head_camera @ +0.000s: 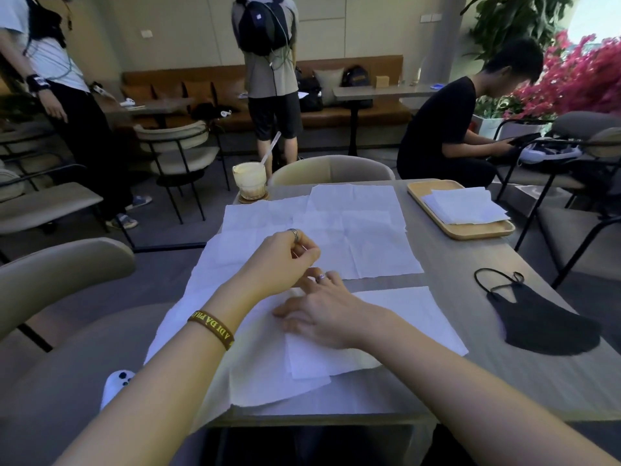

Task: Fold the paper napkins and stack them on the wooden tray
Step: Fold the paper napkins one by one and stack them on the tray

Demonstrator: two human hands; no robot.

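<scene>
Several white paper napkins (pixel 353 237) lie unfolded and overlapping across the grey table (pixel 463 297). The nearest napkin (pixel 400 317) is in front of me. My right hand (pixel 322 314) lies flat on it, fingers stretched to the left. My left hand (pixel 285 260) hovers just above and behind, fingers curled with thumb and fingertips pinched together; whether paper is between them is unclear. A wooden tray (pixel 470 230) at the far right of the table holds a small stack of folded napkins (pixel 465 206).
A black face mask (pixel 544 321) lies on the table to the right. An iced drink with a straw (pixel 250 179) stands on a coaster at the far left corner. Chairs surround the table; three people are beyond it.
</scene>
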